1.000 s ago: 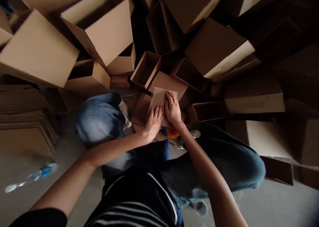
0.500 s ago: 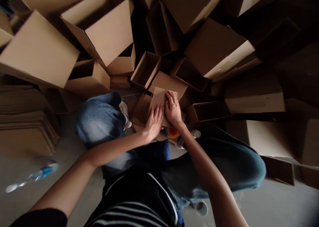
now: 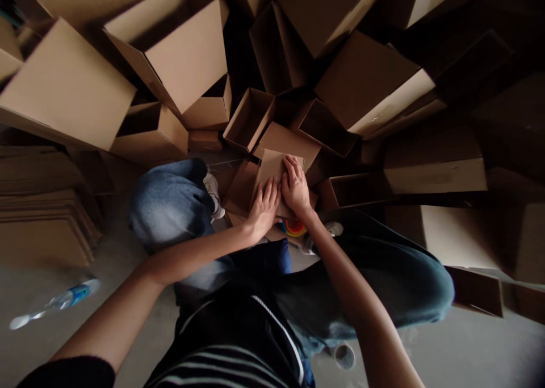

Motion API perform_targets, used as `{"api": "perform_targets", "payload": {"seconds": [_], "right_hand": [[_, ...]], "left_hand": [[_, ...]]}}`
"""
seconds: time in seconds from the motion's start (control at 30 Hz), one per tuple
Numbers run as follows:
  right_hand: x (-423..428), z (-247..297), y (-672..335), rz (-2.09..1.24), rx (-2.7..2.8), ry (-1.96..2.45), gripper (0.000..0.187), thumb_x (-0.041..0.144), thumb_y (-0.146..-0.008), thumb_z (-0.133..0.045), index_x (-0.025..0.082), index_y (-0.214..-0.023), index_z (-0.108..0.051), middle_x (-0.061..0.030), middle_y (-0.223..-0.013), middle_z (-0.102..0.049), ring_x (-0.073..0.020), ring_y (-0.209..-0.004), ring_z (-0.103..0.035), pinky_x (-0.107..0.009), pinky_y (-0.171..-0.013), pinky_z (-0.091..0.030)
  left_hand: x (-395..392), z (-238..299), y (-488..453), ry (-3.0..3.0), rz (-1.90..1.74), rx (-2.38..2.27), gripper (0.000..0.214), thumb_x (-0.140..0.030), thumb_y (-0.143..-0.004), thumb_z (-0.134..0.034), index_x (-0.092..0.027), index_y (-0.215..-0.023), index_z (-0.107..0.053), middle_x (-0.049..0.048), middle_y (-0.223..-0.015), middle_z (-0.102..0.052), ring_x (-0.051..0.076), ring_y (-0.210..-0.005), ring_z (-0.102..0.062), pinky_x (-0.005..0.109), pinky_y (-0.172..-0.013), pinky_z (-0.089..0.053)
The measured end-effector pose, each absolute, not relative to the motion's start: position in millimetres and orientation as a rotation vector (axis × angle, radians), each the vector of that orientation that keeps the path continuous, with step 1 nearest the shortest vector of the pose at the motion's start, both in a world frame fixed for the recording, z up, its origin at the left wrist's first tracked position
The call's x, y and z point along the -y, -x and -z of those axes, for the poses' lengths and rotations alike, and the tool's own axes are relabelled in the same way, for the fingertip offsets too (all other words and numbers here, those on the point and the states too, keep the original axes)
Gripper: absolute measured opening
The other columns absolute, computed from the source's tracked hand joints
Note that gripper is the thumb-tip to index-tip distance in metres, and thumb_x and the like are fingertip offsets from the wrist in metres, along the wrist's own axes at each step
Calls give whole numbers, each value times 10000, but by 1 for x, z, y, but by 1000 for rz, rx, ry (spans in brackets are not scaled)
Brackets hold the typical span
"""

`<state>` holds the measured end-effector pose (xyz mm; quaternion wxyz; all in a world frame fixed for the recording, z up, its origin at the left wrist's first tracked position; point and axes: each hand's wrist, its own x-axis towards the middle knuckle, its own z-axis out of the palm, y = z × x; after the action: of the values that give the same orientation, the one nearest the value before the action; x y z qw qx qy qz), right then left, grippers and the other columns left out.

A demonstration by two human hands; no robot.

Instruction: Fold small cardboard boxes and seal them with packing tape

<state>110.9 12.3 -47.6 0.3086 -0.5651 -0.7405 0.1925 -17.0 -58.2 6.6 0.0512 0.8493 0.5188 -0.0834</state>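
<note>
One stack of flattened cardboard (image 3: pixel 42 237) lies at the far left, its sheets too blurred to count, and one clear bottle (image 3: pixel 73 296) with a blue label rests on its side near it. Well over a dozen cardboard boxes (image 3: pixel 189 59) fan across from left to right, many of them open; overlap and shadow prevent an exact count. Two white shoes (image 3: pixel 213 192) show, one on each side of a single pale cardboard panel (image 3: pixel 272 164). One round orange-and-yellow thing (image 3: pixel 294 227) sits just below the panel, partly hidden, and one grey hollow cylinder (image 3: pixel 344 355) lies farther right, near the person's bent leg. The surface is a bare grey floor (image 3: pixel 131 314), seen at both sides; the room is dim, darkest at upper right. The left hand (image 3: pixel 264 206) is unclenched, palm down, fingers straight and slightly parted on the panel's lower left. The right hand (image 3: pixel 295 185) lies on the panel's right side, also unclenched, its fingers close together and slightly bent. The panel lies between the shoes over browner cardboard; whether they form one box cannot be told.
</note>
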Motion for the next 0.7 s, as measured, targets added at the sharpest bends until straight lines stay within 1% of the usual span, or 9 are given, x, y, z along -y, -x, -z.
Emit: {"api": "perform_targets", "payload": {"seconds": [0.13, 0.27, 0.33, 0.6, 0.7], "right_hand": [[-12, 47, -110, -528, 1943, 1495, 504, 250, -985, -316, 178, -1464, -456, -144, -1551, -447, -231, -1501, -313, -546, -1199, -323], [-12, 45, -109, -530, 1945, 1495, 504, 246, -982, -313, 147, -1452, -467, -158, -1544, -451, -228, -1496, -322, -523, -1205, -321], [-12, 45, -110, -525, 1953, 1494, 505, 244, -981, -314, 150, -1453, -468, -154, -1543, -454, -228, -1494, -326, -522, -1207, -319], [-13, 47, -111, -510, 1955, 1493, 506, 241, -979, -323, 168, -1460, -460, -146, -1542, -458, -236, -1492, -330, -545, -1200, -324], [-12, 47, -110, -499, 1955, 1497, 498, 248, -984, -323, 185, -1456, -468, -131, -1540, -463, -234, -1491, -335, -540, -1195, -337]], "left_hand": [[60, -4, 17, -2575, 213, -1586, 807, -346, -914, -654, -16, -1560, -302, 227, -1641, -201, 341, -1540, -129, 516, -1260, -177], [60, -6, 16, -2607, 305, -1578, 821, -387, -927, -635, 21, -1551, -292, 238, -1638, -188, 354, -1537, -144, 517, -1258, -185], [59, -8, 16, -2613, 326, -1573, 838, -398, -923, -642, 29, -1550, -285, 242, -1638, -188, 356, -1536, -152, 511, -1257, -194], [59, -9, 17, -2595, 289, -1580, 830, -333, -886, -687, -30, -1561, -312, 222, -1644, -190, 335, -1541, -132, 503, -1258, -188], [59, -9, 17, -2581, 252, -1583, 816, -295, -884, -685, -22, -1558, -315, 227, -1644, -185, 338, -1541, -122, 500, -1260, -175]]}}
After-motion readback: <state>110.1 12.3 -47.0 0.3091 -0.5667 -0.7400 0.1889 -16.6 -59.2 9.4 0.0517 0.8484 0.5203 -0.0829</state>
